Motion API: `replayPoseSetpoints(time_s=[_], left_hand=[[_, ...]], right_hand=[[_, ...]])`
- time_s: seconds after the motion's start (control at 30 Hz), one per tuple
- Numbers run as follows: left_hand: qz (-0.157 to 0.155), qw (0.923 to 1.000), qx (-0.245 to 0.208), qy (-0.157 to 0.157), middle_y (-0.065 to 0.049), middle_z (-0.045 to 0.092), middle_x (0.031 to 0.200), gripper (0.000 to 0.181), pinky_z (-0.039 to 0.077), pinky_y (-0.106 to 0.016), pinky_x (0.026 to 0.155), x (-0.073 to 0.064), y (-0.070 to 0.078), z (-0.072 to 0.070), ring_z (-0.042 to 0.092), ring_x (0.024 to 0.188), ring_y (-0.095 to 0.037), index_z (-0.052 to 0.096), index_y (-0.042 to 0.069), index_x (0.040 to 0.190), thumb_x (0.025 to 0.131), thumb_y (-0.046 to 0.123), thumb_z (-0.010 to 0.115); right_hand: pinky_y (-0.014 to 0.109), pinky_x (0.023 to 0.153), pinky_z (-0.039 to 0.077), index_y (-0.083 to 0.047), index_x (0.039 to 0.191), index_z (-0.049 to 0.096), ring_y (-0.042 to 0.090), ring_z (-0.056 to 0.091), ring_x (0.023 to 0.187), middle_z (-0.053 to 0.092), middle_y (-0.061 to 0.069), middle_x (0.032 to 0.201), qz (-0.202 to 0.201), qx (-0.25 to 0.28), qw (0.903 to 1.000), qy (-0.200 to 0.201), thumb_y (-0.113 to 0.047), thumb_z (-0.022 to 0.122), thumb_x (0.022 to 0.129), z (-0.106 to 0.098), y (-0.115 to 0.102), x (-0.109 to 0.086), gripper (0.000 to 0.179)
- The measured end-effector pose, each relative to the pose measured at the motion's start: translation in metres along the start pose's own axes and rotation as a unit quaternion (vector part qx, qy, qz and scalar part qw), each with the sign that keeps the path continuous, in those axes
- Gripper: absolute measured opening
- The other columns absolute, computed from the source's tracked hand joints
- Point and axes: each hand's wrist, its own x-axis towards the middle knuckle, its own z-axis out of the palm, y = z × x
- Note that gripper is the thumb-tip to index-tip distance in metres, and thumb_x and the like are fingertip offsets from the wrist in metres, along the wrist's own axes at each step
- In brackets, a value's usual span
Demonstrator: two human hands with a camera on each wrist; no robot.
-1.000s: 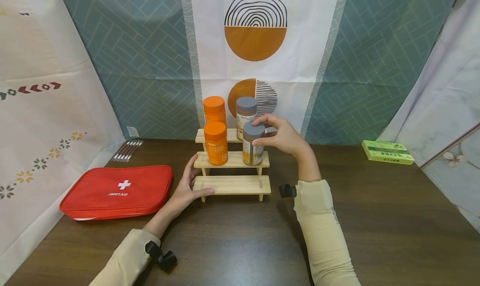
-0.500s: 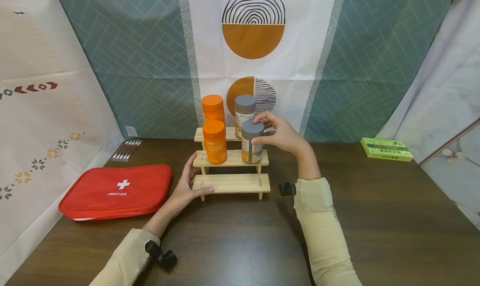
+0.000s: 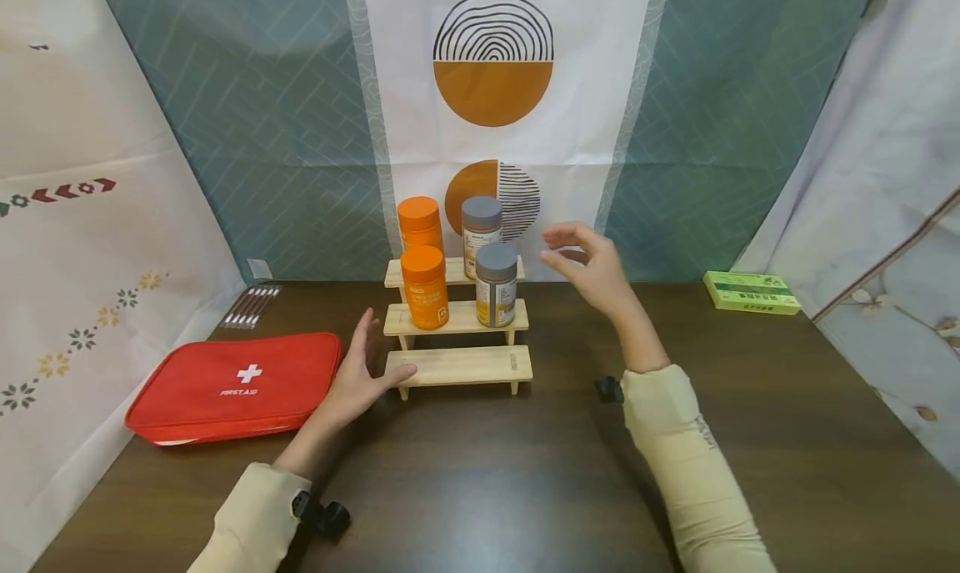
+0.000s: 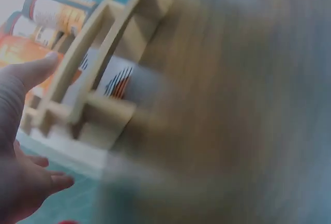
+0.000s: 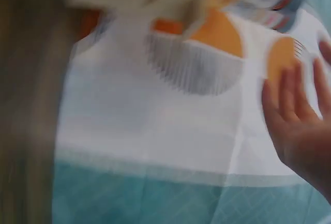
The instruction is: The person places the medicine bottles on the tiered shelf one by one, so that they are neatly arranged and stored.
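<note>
A three-step wooden stand (image 3: 459, 367) bears two orange-capped bottles on its left side, one on the middle step (image 3: 425, 294) and one on the top step (image 3: 418, 220). Beside them are two grey-capped bottles, the front one (image 3: 497, 288) on the middle step and the rear one (image 3: 481, 231) behind it. My left hand (image 3: 356, 381) is spread at the stand's left end, its thumb near the lowest step; whether it touches is hard to tell. My right hand (image 3: 592, 268) is in the air right of the grey-capped bottles, holding nothing. Both wrist views are blurred.
A red first aid pouch (image 3: 240, 387) lies left of the stand. Behind it is a pack of cotton swabs (image 3: 252, 306). At the back right of the dark table (image 3: 465, 490) lies a green box (image 3: 752, 293). A patterned cloth (image 3: 315, 189) hangs behind.
My right hand has let go of the front grey-capped bottle and moved away to the right. My left hand has loosened from the stand and shifted slightly left. The bottles stay on their steps.
</note>
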Motion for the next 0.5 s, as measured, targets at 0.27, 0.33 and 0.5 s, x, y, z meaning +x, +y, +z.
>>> replayPoseSetpoints(time_s=[0.27, 0.33, 0.5], left_hand=[[0.002, 0.9506, 0.307, -0.042, -0.026, -0.001, 0.162, 0.109, 0.011, -0.081, 0.102, 0.015, 0.016, -0.055, -0.001, 0.144, -0.059, 0.005, 0.026, 0.158, 0.079, 0.057, 0.072], [-0.016, 0.9222, 0.382, -0.058, -0.029, -0.003, 0.161, 0.111, 0.010, -0.085, 0.097, 0.017, 0.015, -0.066, -0.002, 0.141, -0.064, 0.003, 0.028, 0.158, 0.077, 0.068, 0.067], [-0.055, 0.8898, 0.449, -0.062, -0.028, -0.008, 0.161, 0.104, 0.006, -0.089, 0.090, 0.020, 0.009, -0.080, -0.005, 0.138, -0.067, 0.001, 0.033, 0.157, 0.078, 0.081, 0.050]], right_hand=[[0.053, 0.102, 0.041, -0.002, 0.118, 0.066, 0.035, 0.055, 0.116, 0.064, 0.020, 0.121, -0.043, -0.233, 0.9710, 0.034, -0.014, 0.065, 0.093, -0.066, 0.055, -0.012, 0.028], [0.059, 0.105, 0.035, -0.005, 0.122, 0.065, 0.041, 0.051, 0.121, 0.062, 0.021, 0.126, -0.043, -0.289, 0.9556, 0.038, -0.019, 0.065, 0.094, -0.075, 0.067, -0.016, 0.032], [0.073, 0.109, 0.013, -0.023, 0.149, 0.041, 0.047, 0.019, 0.146, 0.035, 0.019, 0.156, 0.027, -0.410, 0.9116, -0.017, -0.052, 0.056, 0.094, -0.085, 0.083, -0.026, 0.064]])
